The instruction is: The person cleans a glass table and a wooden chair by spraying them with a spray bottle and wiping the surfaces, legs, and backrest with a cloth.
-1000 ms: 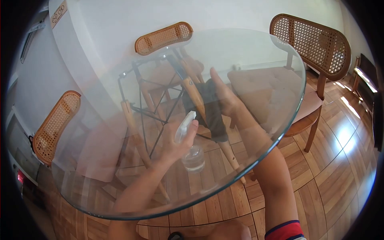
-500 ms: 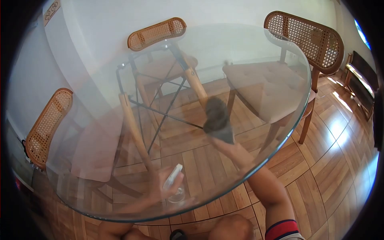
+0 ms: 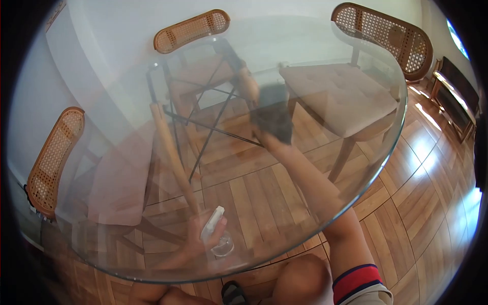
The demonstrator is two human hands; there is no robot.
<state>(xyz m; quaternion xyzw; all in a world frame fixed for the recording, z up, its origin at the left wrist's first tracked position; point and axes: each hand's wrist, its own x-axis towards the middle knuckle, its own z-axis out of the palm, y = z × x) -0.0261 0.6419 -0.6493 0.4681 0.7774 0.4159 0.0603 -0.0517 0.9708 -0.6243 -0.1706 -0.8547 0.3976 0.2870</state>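
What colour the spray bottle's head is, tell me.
The spray head is white; it shows best in the head view, the only one here.

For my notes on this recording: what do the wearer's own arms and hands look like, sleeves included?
The right forearm and left hand are bare; the right hand is partly hidden. The short right sleeve is beige-grey, with a red band edged in dark navy. The left sleeve is out of view.
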